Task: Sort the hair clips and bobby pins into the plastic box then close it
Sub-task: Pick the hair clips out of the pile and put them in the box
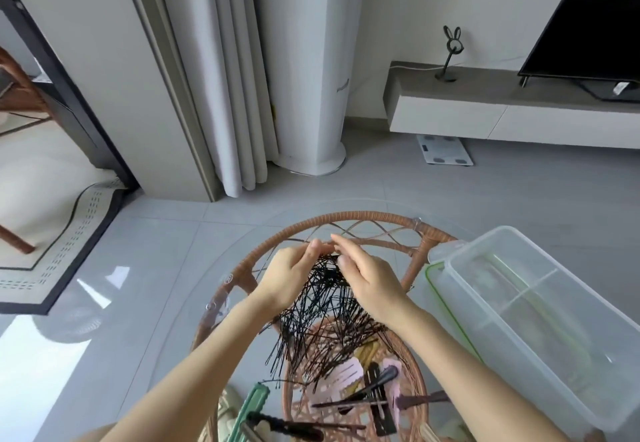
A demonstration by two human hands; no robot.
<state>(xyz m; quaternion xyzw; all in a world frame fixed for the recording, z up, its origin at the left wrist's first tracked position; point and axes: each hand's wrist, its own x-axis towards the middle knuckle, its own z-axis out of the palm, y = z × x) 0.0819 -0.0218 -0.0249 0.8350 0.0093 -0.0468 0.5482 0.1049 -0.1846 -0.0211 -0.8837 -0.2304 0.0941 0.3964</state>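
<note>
A spread heap of black bobby pins lies on the round glass table top. My left hand and my right hand meet at the far end of the heap, both pinching pins between their fingertips. Nearer to me lie several hair clips: pink, black, yellow, plus a green one at the left. The clear plastic box stands open at the right, with dividers inside. Its green-rimmed lid lies partly under the box.
The glass top rests on a rattan frame. Beyond it are grey floor tiles, a white curtain, a white column unit, a low TV bench and a bathroom scale. A rug lies at the left.
</note>
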